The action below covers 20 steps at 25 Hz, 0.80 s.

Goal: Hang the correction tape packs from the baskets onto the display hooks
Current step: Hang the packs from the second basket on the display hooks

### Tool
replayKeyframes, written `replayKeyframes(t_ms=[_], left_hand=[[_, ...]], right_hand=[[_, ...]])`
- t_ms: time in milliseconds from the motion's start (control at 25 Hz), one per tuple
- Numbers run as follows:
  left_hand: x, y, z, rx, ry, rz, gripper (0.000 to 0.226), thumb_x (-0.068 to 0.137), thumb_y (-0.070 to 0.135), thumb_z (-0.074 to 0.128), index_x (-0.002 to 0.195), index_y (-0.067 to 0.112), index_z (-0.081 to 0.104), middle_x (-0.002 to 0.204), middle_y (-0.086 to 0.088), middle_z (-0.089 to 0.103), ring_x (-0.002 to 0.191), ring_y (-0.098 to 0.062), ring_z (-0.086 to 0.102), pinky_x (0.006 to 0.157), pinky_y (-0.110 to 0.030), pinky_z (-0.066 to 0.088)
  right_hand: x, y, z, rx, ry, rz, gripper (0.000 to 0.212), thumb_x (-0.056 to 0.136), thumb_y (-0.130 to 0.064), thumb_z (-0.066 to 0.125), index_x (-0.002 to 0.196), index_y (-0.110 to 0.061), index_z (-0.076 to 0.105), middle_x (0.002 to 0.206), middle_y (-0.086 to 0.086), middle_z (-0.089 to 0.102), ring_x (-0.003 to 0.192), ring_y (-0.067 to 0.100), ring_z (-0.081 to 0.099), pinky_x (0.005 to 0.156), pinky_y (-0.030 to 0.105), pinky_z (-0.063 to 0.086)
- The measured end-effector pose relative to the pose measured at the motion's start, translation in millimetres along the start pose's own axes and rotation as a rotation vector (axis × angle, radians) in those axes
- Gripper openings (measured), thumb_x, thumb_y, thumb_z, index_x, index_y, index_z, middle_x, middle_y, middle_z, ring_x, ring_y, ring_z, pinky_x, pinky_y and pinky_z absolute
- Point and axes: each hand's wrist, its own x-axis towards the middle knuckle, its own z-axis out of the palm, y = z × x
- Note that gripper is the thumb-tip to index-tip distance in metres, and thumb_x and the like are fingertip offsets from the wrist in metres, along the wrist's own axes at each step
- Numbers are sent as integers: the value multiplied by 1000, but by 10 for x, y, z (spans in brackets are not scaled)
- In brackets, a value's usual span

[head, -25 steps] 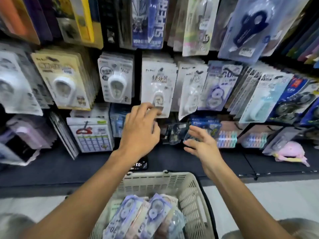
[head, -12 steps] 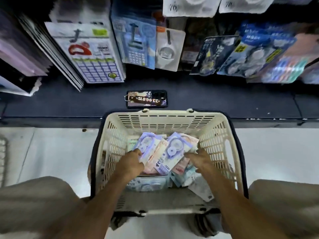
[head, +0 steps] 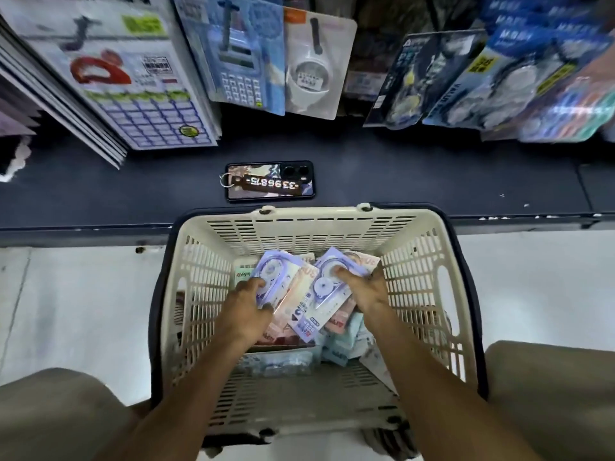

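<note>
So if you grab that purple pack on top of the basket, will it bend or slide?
The purple pack is probably fairly stiff: flat card with a molded bubble. It looks glossy, so it may slip off the loose pile. Likely light, since the right hand handles it with fingertips.

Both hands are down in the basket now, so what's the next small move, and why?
Probably close the right hand on the purple pack it touches and lift it clear of the basket: both hands rest on packs, none is raised, and the hooks lie above.

We have one head view, looking steeply down from close above the cream slotted plastic basket [head: 312, 227], dark shelf ledge [head: 432, 181] beyond.
</note>
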Motion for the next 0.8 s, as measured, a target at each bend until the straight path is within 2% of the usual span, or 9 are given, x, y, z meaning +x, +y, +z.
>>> replayKeyframes(t_ms=[80,200,320,400,520,640,680,760,800], left_hand=[[-22,-10,27,-3,-27,9,48,93,14,67,140,16,55,140,-9,58,103,-29,68,82,-31,55],[-45,-41,39,-32,-24,6,46,93,13,67,138,16,57,141,-9,58,98,-27,69,72,-23,50],[-57,-53,31,-96,-24,-4,42,94,10,67,135,18,58,135,-8,60,89,-24,70,68,-31,59],[-59,-66,35,-117,-30,-9,40,94,10,66,133,18,59,133,-9,61,90,-26,71,74,-41,63],[-53,-86,49,-115,-11,-21,38,94,10,66,131,18,60,132,-9,60,92,-28,70,73,-41,63],[-46,-64,68,-116,-14,-14,37,95,10,65,131,16,60,136,-11,58,96,-28,70,66,-33,61],[-42,-55,70,-137,-21,-21,37,95,9,65,131,16,59,135,-12,58,94,-31,71,63,-35,63],[-32,-52,61,-202,-8,-42,33,95,7,65,126,16,60,131,-13,58,83,-32,73,52,-33,61],[-25,-56,52,-209,26,-43,30,94,7,66,122,16,61,130,-13,57,77,-27,72,46,-25,56]], right_hand=[[-61,-28,109,-87,62,54,75,67,-42,89,127,-9,59,128,17,65,115,36,64,99,51,53],[-77,33,76,-378,91,6,98,68,-68,76,145,-14,46,148,15,47,134,38,45,112,53,39],[-40,107,-138,-165,-36,34,82,68,-55,86,133,-19,51,138,10,59,123,33,57,107,50,46],[-56,117,-185,-84,0,61,68,67,-45,91,120,-20,57,129,10,64,115,31,62,104,49,50],[-113,26,-51,-178,95,-9,90,67,-53,88,139,-11,51,136,14,60,121,35,60,103,49,51],[-224,-82,95,-297,222,-30,112,70,-55,85,155,-14,24,157,18,32,139,43,41,108,53,45],[-253,-117,109,-263,248,6,114,69,-54,86,155,-13,22,157,19,31,140,43,38,108,55,42],[-267,-174,108,-60,200,63,102,65,-51,90,144,-8,42,144,19,52,130,39,52,108,51,45],[-273,-199,107,9,141,76,91,63,-50,91,134,-7,52,134,17,62,121,36,60,105,48,49]])
